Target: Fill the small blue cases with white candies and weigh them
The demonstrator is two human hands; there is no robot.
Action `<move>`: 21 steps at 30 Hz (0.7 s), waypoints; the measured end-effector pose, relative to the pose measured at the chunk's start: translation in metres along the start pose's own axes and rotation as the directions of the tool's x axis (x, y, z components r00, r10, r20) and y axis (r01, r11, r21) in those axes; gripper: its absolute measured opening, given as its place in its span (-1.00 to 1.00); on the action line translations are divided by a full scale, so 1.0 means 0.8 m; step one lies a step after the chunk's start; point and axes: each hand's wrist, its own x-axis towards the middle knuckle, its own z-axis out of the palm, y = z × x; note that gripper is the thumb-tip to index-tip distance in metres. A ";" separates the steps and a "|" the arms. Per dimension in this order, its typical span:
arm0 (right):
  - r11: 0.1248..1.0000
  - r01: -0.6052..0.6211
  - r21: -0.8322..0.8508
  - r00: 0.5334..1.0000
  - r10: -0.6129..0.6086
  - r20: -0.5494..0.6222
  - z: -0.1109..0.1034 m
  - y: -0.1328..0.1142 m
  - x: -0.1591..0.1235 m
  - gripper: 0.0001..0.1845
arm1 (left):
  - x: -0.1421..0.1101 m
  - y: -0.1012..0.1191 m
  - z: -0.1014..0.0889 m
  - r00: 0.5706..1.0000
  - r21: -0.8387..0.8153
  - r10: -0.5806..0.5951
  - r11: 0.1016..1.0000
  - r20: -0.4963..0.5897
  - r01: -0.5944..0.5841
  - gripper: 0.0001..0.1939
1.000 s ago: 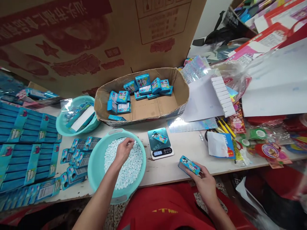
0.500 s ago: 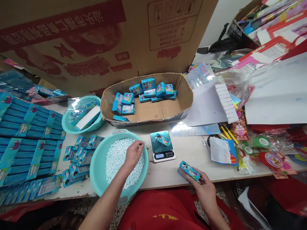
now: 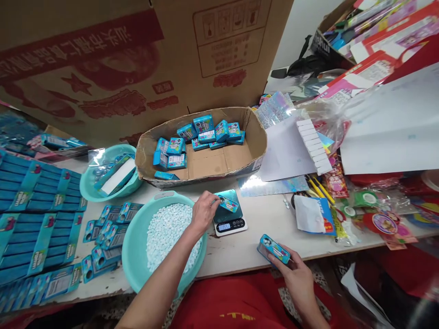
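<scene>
My left hand (image 3: 205, 211) has its fingertips pinched together at the holed end of a small blue candy box (image 3: 229, 204). What is in the pinch is too small to make out. That box lies on a digital kitchen scale (image 3: 230, 225) with a lit display. Just left of the scale stands a turquoise basin (image 3: 128, 246) full of small white candies (image 3: 168, 228). Near the table's front edge my right hand (image 3: 299, 274) grips another blue candy box (image 3: 274, 250), with pale candies showing in its round hole.
A cut-down cardboard box (image 3: 219, 171) behind the scale contains several blue boxes. More boxes (image 3: 109, 228) and stacked display packs (image 3: 34, 219) line the left, beside a smaller turquoise basin (image 3: 137, 185). Packets and paper (image 3: 313, 214) clutter the right. A large carton (image 3: 120, 68) stands behind.
My left hand has moved right, from above the basin of candies to the box on the scale. My right hand still holds its box in nearly the same place. The view has shifted slightly.
</scene>
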 end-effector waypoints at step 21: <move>0.999 0.048 -0.018 0.997 -0.047 0.055 0.018 -0.002 -0.003 -0.38 | -0.144 -0.121 -0.044 0.796 -0.237 -0.478 0.780 0.371 0.579 -0.85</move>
